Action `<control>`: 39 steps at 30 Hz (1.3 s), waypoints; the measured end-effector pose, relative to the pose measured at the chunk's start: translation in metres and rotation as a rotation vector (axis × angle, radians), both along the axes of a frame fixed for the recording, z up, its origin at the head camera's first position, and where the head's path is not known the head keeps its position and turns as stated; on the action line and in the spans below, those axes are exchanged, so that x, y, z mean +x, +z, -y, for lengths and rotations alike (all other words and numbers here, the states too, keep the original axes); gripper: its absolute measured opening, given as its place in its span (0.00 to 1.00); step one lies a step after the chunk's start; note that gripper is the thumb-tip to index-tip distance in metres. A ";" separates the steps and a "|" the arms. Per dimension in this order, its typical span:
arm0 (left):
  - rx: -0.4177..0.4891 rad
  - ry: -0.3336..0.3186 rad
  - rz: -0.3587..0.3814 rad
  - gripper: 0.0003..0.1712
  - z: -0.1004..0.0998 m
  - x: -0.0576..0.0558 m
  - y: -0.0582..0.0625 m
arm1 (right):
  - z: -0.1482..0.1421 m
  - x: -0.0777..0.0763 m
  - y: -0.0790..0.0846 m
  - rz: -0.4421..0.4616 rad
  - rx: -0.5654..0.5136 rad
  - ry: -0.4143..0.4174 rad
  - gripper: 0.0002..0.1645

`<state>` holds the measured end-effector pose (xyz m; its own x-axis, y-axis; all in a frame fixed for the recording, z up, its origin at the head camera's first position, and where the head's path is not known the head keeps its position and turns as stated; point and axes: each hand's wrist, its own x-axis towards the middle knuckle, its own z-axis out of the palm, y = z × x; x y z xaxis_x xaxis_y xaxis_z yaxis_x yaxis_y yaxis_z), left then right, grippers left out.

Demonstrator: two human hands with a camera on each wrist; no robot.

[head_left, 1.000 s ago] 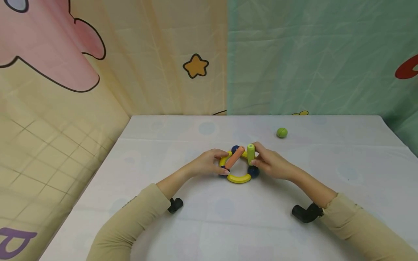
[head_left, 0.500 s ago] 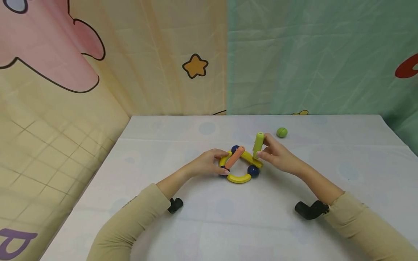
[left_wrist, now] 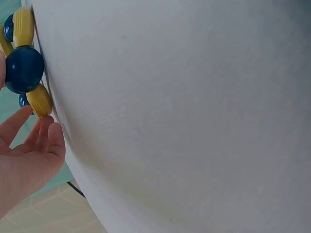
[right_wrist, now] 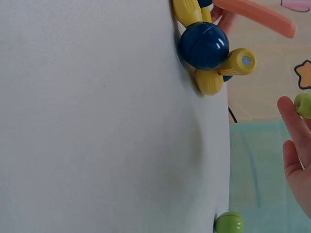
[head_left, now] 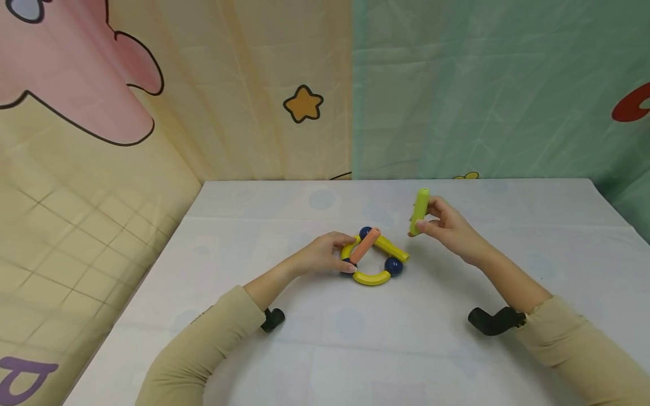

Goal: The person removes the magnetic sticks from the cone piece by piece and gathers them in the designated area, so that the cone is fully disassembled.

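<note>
A ring of yellow magnetic rods and dark blue balls lies on the table; its near side is a curved yellow rod (head_left: pixel 372 278). My left hand (head_left: pixel 322 255) holds the ring's left side, thumb on a blue ball and fingers at another yellow rod (left_wrist: pixel 40 101). From that ball an orange rod (head_left: pixel 364 246) slants upward. A straight yellow rod (head_left: pixel 391 248) runs from the far ball, its outer end apart from the right blue ball (head_left: pixel 393 266). Right of the ring, my right hand (head_left: pixel 449 228) pinches a light green rod (head_left: pixel 420 211) upright.
A green ball (right_wrist: pixel 229 222) sits on the table, hidden behind my right hand in the head view. The white-covered table (head_left: pixel 325 349) ends at a printed curtain (head_left: pixel 431 90). Black wrist camera mounts (head_left: pixel 495 321) hang under both forearms.
My right hand has moved right and toward the back with the green rod, away from the ring. It now covers the green ball in the head view. My left hand has stayed put.
</note>
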<state>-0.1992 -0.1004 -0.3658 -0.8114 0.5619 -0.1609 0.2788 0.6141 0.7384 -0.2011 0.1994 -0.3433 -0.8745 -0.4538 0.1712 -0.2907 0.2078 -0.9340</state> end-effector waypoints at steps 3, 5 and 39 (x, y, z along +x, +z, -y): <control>0.001 0.001 0.002 0.40 0.000 0.000 0.000 | -0.007 -0.001 0.002 -0.005 -0.005 -0.021 0.23; 0.005 0.002 0.001 0.40 0.000 0.000 0.000 | -0.011 -0.001 0.003 -0.008 -0.007 -0.036 0.23; 0.003 -0.008 -0.003 0.40 0.001 0.000 -0.001 | -0.082 -0.027 -0.004 0.239 0.092 -0.446 0.32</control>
